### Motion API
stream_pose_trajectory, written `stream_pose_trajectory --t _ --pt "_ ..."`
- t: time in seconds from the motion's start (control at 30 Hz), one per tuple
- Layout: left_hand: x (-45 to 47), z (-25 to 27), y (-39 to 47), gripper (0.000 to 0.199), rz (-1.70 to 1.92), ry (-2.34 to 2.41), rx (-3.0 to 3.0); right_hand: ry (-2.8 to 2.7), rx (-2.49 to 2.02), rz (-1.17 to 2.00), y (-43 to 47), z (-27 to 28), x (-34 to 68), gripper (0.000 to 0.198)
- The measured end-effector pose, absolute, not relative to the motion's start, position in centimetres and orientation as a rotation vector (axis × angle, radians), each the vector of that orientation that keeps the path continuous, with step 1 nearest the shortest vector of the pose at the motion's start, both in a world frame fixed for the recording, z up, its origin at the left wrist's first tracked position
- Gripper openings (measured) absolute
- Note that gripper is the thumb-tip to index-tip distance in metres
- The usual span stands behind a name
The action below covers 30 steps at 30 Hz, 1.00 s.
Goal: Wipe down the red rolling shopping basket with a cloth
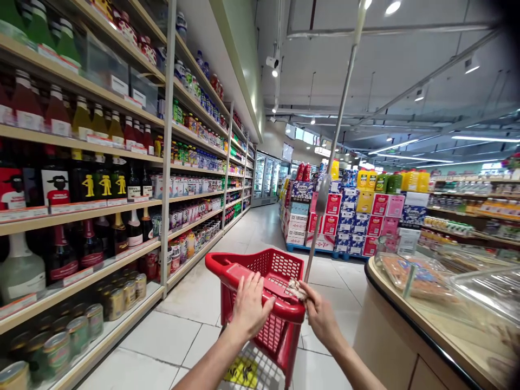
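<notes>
head camera is showing a red plastic shopping cart with little holes in its sides [278,327], standing right in front of the person on a floor of big white tiles [150,346]. the left hand [249,310] is resting on top of the cart's handle, and its fingers are pointing forward, loose and nearly straight. the right hand [322,315] is sitting at the handle's right end, and its fingers are pinching a small, crumpled white wad [296,290]; i'm not able to tell if it is paper or cloth. a long, thin silver pole [339,116] is rising from just by the right hand, and i'm not able to tell if the fingers are holding that too. on the left, tall pale wooden shelves [166,162] are holding glass bottles [57,115] and shiny cans [78,334]. on the right, a pale, curved counter with a black edge [385,336] is holding a clear plastic box of brown food [412,272]. farther ahead, stacks of red, blue and pink boxes [333,205] are standing.
</notes>
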<state>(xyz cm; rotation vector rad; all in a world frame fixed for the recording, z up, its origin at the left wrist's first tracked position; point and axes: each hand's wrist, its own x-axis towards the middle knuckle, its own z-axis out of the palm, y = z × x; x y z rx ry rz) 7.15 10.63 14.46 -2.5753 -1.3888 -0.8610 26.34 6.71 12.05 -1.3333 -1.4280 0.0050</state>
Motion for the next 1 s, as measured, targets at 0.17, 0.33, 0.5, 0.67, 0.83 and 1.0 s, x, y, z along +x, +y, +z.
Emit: stream_pose_trajectory --t 0.17,0.33,0.5,0.67,0.83,1.0 --pt "6.9 14.9 10.8 0.047 -0.868 -1.296 -2.624 -1.541 -1.337 -0.053 6.1 12.5 25.3 0.047" --pt "7.0 14.8 11.5 0.045 -0.926 -1.412 -2.5 -1.486 -1.479 -0.217 5.8 11.6 26.7 0.038" --pt "9.3 13.8 10.4 0.044 -0.909 -1.302 -2.539 -1.494 -1.465 -0.315 7.8 11.1 23.7 0.045" --pt "9.4 14.5 9.6 0.04 -0.924 -1.162 -2.663 -1.527 -1.396 -0.366 7.8 11.2 25.1 0.046" --pt "11.8 15.9 8.8 0.062 -0.97 -1.093 -2.733 -1.399 -1.371 0.084 7.1 12.9 27.5 0.042" --pt "14.9 15.2 9.5 0.048 -0.964 -0.949 -2.794 -1.365 -1.278 0.225 7.5 13.6 26.2 0.053"
